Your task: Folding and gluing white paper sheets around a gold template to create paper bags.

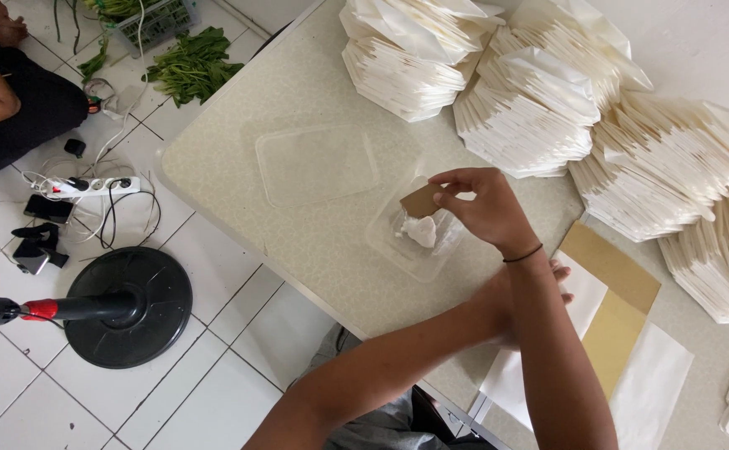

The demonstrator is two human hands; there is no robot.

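Observation:
My right hand pinches a small brown cardboard scrap over a clear plastic tub holding white paste. My left hand reaches under the right forearm and rests flat on white and brown paper sheets at the table's near right; most of that hand is hidden by the right arm.
A clear plastic lid lies on the beige table. Stacks of folded white paper pieces fan along the far and right side. On the tiled floor are a fan base, a power strip, leafy greens and a seated person.

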